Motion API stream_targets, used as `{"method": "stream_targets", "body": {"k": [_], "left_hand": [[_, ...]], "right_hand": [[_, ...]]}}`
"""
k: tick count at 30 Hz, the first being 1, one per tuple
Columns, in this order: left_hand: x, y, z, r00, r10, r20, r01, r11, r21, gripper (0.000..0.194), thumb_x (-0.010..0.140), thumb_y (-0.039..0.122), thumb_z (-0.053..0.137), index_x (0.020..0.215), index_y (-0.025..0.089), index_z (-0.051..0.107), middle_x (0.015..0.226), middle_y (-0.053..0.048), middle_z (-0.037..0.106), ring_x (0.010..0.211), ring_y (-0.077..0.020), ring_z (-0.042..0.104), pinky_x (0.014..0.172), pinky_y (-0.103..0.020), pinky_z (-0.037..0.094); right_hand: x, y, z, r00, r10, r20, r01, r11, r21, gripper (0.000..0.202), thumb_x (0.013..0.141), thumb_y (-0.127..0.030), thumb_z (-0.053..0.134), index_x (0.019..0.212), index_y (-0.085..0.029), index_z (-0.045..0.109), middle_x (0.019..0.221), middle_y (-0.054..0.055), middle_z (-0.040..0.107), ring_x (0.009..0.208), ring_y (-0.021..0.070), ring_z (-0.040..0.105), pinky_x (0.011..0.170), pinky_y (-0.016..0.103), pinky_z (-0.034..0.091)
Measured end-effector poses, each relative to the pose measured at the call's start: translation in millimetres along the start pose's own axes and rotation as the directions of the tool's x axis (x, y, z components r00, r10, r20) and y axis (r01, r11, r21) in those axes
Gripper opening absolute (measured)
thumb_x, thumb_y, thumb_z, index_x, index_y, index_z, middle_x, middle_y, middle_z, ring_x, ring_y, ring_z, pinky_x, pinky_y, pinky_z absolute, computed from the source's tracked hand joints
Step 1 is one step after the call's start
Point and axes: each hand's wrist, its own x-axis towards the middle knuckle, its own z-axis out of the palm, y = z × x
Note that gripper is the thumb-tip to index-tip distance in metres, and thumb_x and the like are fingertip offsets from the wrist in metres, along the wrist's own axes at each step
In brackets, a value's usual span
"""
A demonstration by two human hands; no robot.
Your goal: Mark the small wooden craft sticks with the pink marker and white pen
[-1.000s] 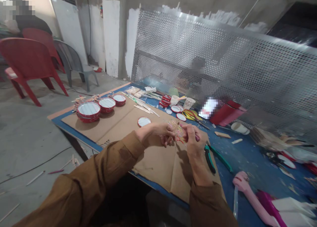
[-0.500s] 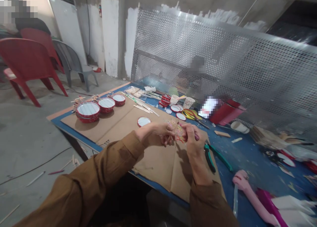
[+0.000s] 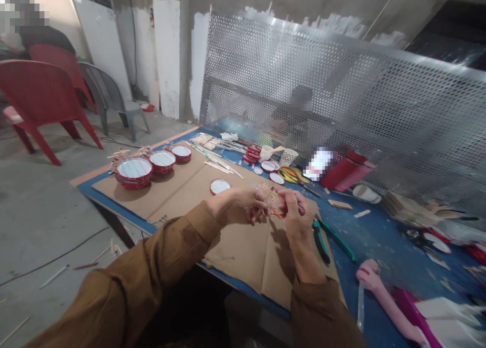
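Observation:
My left hand (image 3: 252, 203) is closed on a small clear item with a multicoloured pattern (image 3: 274, 203), held above the brown cardboard (image 3: 243, 246). On its right side, my right hand (image 3: 298, 214) has its fingers wrapped round a purple tool (image 3: 301, 209), whose far end is close to the patterned item. Fine detail between the two hands is too small to tell. A round white disc with a red rim (image 3: 220, 187) lies on the cardboard to the left. Green-handled pliers (image 3: 322, 241) rest just right of my right wrist.
Red-rimmed round pieces (image 3: 133, 171) stand at the table's left. Sticks (image 3: 218, 160), yellow-handled scissors (image 3: 292, 176) and a lit phone (image 3: 319, 164) lie along the back. A pink glue gun (image 3: 383, 297) is at the right front. A perforated metal panel (image 3: 266, 64) rises behind.
Both hands keep almost the same pose and hold. The whole view has shifted very slightly.

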Motion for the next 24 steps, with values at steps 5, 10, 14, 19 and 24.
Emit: {"method": "stream_targets", "body": {"k": [5,10,14,19,24], "left_hand": [[0.9,-0.7,-0.9,1.0,0.002,0.01,-0.002,1.0,-0.002,0.034,0.084,0.045,0.069,0.088,0.011,0.067,0.074,-0.006,0.07,0.057,-0.0146,0.066,0.058,-0.029,0.054],[1.1,-1.2,-1.0,1.0,0.015,0.013,-0.016,1.0,0.023,0.031,0.088,0.041,0.065,0.086,0.011,0.067,0.075,-0.007,0.07,0.058,-0.015,0.066,0.06,-0.031,0.055],[1.8,-2.3,-1.5,1.0,0.017,0.021,-0.017,1.0,0.013,0.03,0.088,0.041,0.064,0.089,0.012,0.068,0.074,-0.006,0.07,0.058,-0.0151,0.066,0.059,-0.031,0.055],[2.5,-2.4,-1.5,1.0,0.014,0.023,-0.014,1.0,0.013,0.034,0.085,0.046,0.067,0.085,0.012,0.068,0.073,-0.006,0.071,0.058,-0.0147,0.066,0.059,-0.029,0.055],[3.3,-2.5,-2.0,1.0,0.004,0.02,-0.005,1.0,0.021,0.036,0.082,0.048,0.07,0.082,0.012,0.068,0.072,-0.006,0.071,0.057,-0.0152,0.067,0.057,-0.029,0.055]], "right_hand": [[-0.8,-4.2,0.4,1.0,-0.011,-0.005,0.011,1.0,-0.003,0.042,0.08,-0.06,0.06,0.076,-0.019,0.066,0.049,-0.006,0.047,0.04,0.0094,0.042,0.039,0.022,0.033],[-1.1,-7.5,1.2,1.0,0.011,0.002,-0.011,1.0,0.01,0.043,0.078,-0.061,0.061,0.076,-0.018,0.067,0.048,-0.006,0.047,0.04,0.0096,0.042,0.039,0.023,0.034],[-0.8,-6.0,0.6,1.0,0.016,0.013,-0.016,1.0,-0.01,0.044,0.079,-0.062,0.06,0.076,-0.019,0.067,0.049,-0.005,0.049,0.04,0.0101,0.043,0.039,0.023,0.035],[-0.9,-5.1,-0.6,1.0,0.014,0.02,-0.014,1.0,-0.022,0.045,0.079,-0.064,0.06,0.076,-0.019,0.067,0.049,-0.004,0.051,0.04,0.0105,0.044,0.039,0.023,0.035],[-1.3,-5.7,0.5,1.0,0.012,0.023,-0.012,1.0,-0.021,0.047,0.078,-0.067,0.06,0.073,-0.02,0.064,0.047,-0.005,0.049,0.039,0.0102,0.043,0.038,0.023,0.034]]}}
